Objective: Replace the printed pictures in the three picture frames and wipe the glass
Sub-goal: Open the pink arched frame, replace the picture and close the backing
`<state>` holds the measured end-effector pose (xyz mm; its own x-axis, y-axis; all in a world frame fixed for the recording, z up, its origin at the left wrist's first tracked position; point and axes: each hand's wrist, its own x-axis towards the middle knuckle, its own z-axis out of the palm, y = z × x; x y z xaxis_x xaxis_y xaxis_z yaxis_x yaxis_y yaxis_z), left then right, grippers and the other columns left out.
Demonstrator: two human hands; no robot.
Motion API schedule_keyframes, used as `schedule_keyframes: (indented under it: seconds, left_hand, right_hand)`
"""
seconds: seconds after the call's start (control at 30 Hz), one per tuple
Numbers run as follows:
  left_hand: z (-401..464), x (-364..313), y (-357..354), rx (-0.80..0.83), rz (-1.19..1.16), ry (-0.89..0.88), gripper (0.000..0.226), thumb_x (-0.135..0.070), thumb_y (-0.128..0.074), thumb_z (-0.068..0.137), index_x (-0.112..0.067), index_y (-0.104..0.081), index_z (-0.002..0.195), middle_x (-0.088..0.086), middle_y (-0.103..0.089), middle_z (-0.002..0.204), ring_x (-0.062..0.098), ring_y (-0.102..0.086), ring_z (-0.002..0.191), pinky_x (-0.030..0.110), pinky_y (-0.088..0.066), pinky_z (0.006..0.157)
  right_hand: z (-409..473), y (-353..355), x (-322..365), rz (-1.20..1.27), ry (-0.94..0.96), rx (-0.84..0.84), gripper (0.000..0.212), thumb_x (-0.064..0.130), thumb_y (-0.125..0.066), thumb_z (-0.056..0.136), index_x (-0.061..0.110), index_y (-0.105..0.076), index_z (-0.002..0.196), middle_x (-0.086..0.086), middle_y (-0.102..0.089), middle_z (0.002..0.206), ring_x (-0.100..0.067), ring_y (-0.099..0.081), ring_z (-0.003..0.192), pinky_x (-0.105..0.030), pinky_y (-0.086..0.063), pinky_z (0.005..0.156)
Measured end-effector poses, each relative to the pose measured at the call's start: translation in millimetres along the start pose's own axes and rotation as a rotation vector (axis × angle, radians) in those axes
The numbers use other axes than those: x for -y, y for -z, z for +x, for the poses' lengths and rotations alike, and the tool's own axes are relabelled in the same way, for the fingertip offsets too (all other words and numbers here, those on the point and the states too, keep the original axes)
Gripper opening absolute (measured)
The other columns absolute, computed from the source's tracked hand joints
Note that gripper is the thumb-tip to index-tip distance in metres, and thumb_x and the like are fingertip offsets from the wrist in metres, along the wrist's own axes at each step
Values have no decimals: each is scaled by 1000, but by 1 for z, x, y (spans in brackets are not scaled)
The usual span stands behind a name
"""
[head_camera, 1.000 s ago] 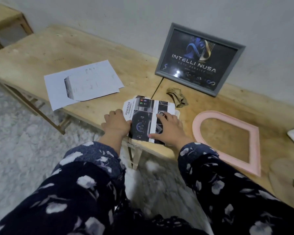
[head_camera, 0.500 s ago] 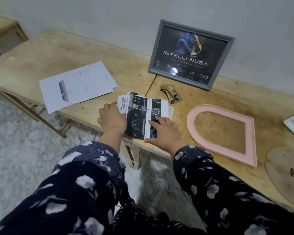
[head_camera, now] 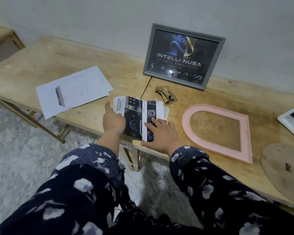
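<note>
Basically, left of centre: white printed sheets point(head_camera: 71, 92) lie flat on the wooden table point(head_camera: 41, 65), not in play. Centre: left hand point(head_camera: 113, 120) grips the left edge of the arch-cut car-dashboard print point(head_camera: 139, 116), thumb on top, fingers underneath as far as I can tell. Right hand point(head_camera: 161, 134) lies flat on the print's lower right corner, fingers straight, pressing not gripping. Print's long axis runs roughly up-frame, rounded end away from the person. Upper centre: grey frame point(head_camera: 183, 55) leans on the wall, brown cloth point(head_camera: 166, 94) just below it. Right of centre: empty pink arched frame point(head_camera: 215, 131) lies flat, arch pointing frame-left. Target is right of the print, so right hand is nearer; the print likely needs rotating to match the arch.
</note>
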<state>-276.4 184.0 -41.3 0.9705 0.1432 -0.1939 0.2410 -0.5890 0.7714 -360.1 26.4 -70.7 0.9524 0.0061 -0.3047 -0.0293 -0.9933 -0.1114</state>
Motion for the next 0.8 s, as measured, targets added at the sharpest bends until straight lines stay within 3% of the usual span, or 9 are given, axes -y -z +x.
schedule_keyframes:
  seconds: [0.07, 0.17, 0.3, 0.5, 0.67, 0.8]
  left_hand:
    - [1, -3, 2, 3, -62, -21, 58, -4, -44, 95, -22, -27, 148, 7, -59, 128, 20, -53, 91, 31, -43, 76]
    - [1, -14, 4, -10, -142, -56, 51, -3, -42, 95, -24, -36, 141, 5, -59, 127, 18, -53, 89, 29, -44, 72]
    - [-5, -28, 8, -46, -248, -83, 48, -2, -39, 95, -26, -39, 137, -3, -56, 118, 8, -54, 79, 25, -46, 62]
    - [-37, -52, -21, 6, -330, -158, 47, -1, -42, 95, -25, -40, 135, -1, -57, 121, 16, -55, 95, 26, -45, 71]
    - [-73, -73, -66, 115, -291, -209, 46, -3, -43, 98, -22, -37, 139, 4, -56, 129, 13, -52, 96, 19, -42, 65]
    - [-100, -87, -108, 227, -279, -226, 46, -2, -47, 96, -19, -39, 138, 5, -55, 131, 21, -55, 115, 30, -48, 89]
  right_hand:
    - [-5, -1, -1, 32, -6, 6, 80, 69, -43, 85, 40, -8, 150, 3, -7, 161, -24, -8, 147, -53, -9, 116]
    - [-8, 4, 3, 123, -22, -52, 67, 30, -42, 97, 38, -3, 151, 3, -6, 162, -23, -7, 148, -51, -8, 116]
    - [-20, 22, -4, 142, -20, -154, 83, -1, -40, 89, 37, -2, 152, 2, -5, 162, -22, -2, 148, -50, -4, 119]
    - [-58, 32, -44, 44, -105, -287, 85, -5, -36, 87, 38, -1, 151, 0, -3, 162, -21, 3, 149, -50, -2, 119]
    - [-104, 27, -89, 54, -209, -295, 62, 22, -36, 99, 37, -7, 151, -1, -6, 162, -23, -1, 149, -51, -4, 119]
    - [-143, 22, -123, 65, -339, -267, 79, 0, -37, 90, 39, -5, 151, 1, -3, 162, -22, 3, 149, -49, -1, 118]
